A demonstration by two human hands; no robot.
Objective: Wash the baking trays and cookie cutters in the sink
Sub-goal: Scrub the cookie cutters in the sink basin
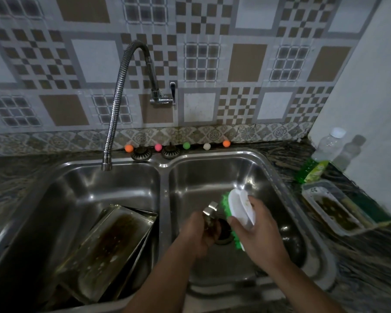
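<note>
Over the right basin of the steel double sink (pixel 165 177), my left hand (pixel 196 233) grips a small metal cookie cutter (pixel 210 210), partly hidden by my fingers. My right hand (pixel 257 231) grips a white scrub brush with green bristles (pixel 237 206), its bristles pressed against the cutter. In the left basin lie stacked metal baking trays (pixel 108 247), tilted, the top one stained brown and wet.
A flexible chrome faucet (pixel 115 105) arches over the left basin, no water running. On the right counter stand a dish soap bottle (pixel 318 163) and a plastic tub with a green sponge (pixel 339 208). Small coloured balls (pixel 158 147) and two sink strainers (pixel 171 152) line the back ledge.
</note>
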